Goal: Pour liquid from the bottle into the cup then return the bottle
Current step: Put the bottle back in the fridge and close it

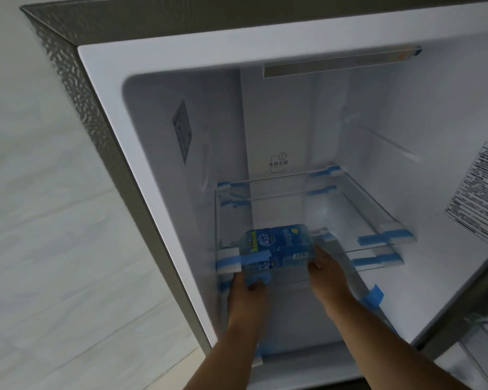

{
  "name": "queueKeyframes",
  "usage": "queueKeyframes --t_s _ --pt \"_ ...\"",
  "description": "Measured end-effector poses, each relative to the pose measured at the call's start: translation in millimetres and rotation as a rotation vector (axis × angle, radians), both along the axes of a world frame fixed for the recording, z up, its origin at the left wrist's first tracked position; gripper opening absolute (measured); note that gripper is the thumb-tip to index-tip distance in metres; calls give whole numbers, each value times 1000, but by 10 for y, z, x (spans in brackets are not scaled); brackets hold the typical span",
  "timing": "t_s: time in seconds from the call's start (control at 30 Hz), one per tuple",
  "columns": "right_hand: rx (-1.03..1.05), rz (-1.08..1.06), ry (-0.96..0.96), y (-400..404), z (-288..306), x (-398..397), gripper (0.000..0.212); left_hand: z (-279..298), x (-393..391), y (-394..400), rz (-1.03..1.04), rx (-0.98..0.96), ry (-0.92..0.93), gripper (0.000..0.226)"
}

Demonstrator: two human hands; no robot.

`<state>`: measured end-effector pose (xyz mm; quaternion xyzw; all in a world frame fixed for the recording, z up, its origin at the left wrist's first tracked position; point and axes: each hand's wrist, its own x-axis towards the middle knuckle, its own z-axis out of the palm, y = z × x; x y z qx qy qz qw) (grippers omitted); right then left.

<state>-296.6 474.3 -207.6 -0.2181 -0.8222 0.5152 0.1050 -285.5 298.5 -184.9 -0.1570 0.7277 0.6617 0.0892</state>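
Observation:
A clear bottle (279, 246) with a blue label lies on its side at the front of a glass shelf (350, 204) inside an open fridge. My left hand (247, 291) grips the bottle's left end from below, fingers curled around it. My right hand (326, 273) presses against the bottle's right end, fingertips touching it. Both forearms reach up from the bottom of the view. No cup is in sight.
The fridge interior (279, 122) is white and bare, with blue tape strips (383, 239) holding foam blocks on the shelf corners. The textured metal fridge side (96, 122) runs along the left. The open door's edge (476, 305) and a warning label (476, 192) are on the right.

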Motion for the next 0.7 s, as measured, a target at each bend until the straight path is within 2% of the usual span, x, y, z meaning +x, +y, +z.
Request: queueKeyframes --t_s 0.17,0.27,0.37,0.53,0.7 --pt "-34 42 -76 -3 233 237 42 75 76 -33 -69 -18 43 47" --pt "41 22 -108 -32 389 541 55 23 115 -67 -176 -88 66 57" --pt "165 -22 -114 9 650 882 57 220 282 -42 -333 -163 139 43" --pt "268 -190 -6 -77 1034 1614 50 501 553 72 -694 -280 387 43" --pt "454 -418 21 -417 1140 2457 45 750 964 158 -993 -313 754 22"
